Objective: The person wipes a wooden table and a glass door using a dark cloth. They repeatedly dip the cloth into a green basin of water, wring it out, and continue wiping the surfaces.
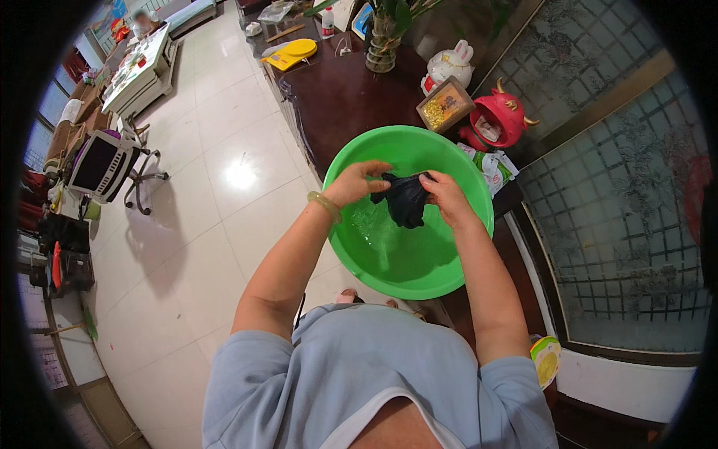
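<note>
Before me is a round green plastic basin (415,275) with clear water (376,236) in it. Over the basin, a small dark cloth (406,203) hangs bunched between my hands, its lower end above the water. My right hand (447,197) pinches its upper right edge between thumb and fingers. On the cloth's left side, my left hand (359,181) has the thumb against the fabric and the index finger stretched out above it; the other fingers are partly hidden. A pale green bangle (324,206) circles my left wrist.
The basin rests on a dark wooden cabinet top (348,90). Behind it stand a picture frame (446,105), a red horned figurine (496,120), a white rabbit figurine (449,66) and a glass vase (383,53). A yellow kitchen scale (290,54) lies farther left. A person (145,25) sits far off.
</note>
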Motion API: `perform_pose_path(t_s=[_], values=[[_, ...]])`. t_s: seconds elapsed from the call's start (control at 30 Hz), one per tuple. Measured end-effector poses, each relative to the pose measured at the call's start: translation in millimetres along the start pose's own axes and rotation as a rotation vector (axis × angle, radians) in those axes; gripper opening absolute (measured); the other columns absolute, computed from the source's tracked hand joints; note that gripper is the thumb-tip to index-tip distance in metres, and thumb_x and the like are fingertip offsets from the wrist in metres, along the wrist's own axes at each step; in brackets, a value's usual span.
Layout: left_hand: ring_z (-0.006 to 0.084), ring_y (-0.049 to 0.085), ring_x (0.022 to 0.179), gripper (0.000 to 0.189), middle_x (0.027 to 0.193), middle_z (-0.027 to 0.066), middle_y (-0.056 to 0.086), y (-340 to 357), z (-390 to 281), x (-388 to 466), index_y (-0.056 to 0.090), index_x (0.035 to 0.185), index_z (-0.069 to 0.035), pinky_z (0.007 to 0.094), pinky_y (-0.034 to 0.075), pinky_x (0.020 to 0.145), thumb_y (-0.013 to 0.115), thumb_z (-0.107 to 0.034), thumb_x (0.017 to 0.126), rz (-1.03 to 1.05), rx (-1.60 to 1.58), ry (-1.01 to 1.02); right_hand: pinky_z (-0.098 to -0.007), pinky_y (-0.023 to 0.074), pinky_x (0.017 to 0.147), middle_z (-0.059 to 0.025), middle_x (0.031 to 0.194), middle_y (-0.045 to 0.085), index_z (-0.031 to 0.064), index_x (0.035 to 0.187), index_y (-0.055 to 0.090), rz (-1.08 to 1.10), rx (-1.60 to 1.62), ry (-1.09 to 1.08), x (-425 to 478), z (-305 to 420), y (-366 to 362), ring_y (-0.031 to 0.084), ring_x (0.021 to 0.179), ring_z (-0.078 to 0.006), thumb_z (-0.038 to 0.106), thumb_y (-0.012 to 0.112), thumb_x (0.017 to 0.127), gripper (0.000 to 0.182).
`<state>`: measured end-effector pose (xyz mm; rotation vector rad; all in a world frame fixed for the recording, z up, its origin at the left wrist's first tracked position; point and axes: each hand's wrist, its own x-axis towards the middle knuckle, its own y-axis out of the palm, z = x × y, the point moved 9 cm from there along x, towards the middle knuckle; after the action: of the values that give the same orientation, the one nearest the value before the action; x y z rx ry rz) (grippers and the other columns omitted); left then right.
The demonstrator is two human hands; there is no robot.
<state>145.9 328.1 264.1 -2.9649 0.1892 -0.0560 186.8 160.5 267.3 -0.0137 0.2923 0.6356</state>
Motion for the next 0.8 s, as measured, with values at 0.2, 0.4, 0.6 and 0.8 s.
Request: perform_pose_path(t_s=[0.2,0.4,0.6,0.8], values=[[0.0172,0.054,0.11,0.06,0.127,0.006,0.055,22,-14,-1,0.048,0.138,-0.007,0.0312,0.043,0.097,0.073,-0.012,0.083,0.218,-0.08,0.029,-0.0296,0.0508,0.076,-0.0026,0.105,0.065,0.0062,0.117,0.06,0.034,0.042,-0.107,-27,46,9,0.063,0.092,-0.0118,0.024,0.047,0.1,0.028],[0.013,0.056,0.101,0.053,0.113,0.0033,0.062,23,-12,-3,0.052,0.132,-0.005,0.0292,0.045,0.091,0.072,-0.012,0.084,0.293,-0.223,-0.058,-0.0284,0.0504,0.075,-0.0023,0.104,0.067,0.0074,0.114,0.063,0.109,-0.14,-0.17,-43,72,18,0.062,0.094,-0.012,0.025,0.047,0.099,0.028],[0.0104,0.057,0.096,0.033,0.102,0.0008,0.065,28,-28,-1,0.059,0.12,-0.001,0.027,0.046,0.089,0.066,-0.008,0.088,0.194,-0.187,0.019,-0.0266,0.0507,0.072,-0.0022,0.104,0.067,0.0063,0.114,0.064,0.048,-0.163,-0.2,-43,83,20,0.062,0.093,-0.0106,0.026,0.048,0.099,0.029],[0.0065,0.055,0.087,0.011,0.091,-0.0018,0.062,-20,-101,2,0.061,0.1,0.0,0.0222,0.045,0.08,0.063,-0.003,0.089,-0.116,-0.125,0.315,-0.0253,0.0507,0.071,-0.0022,0.098,0.067,0.0044,0.118,0.063,0.097,-0.149,-0.32,-63,134,18,0.063,0.08,-0.0107,0.026,0.054,0.097,0.032]])
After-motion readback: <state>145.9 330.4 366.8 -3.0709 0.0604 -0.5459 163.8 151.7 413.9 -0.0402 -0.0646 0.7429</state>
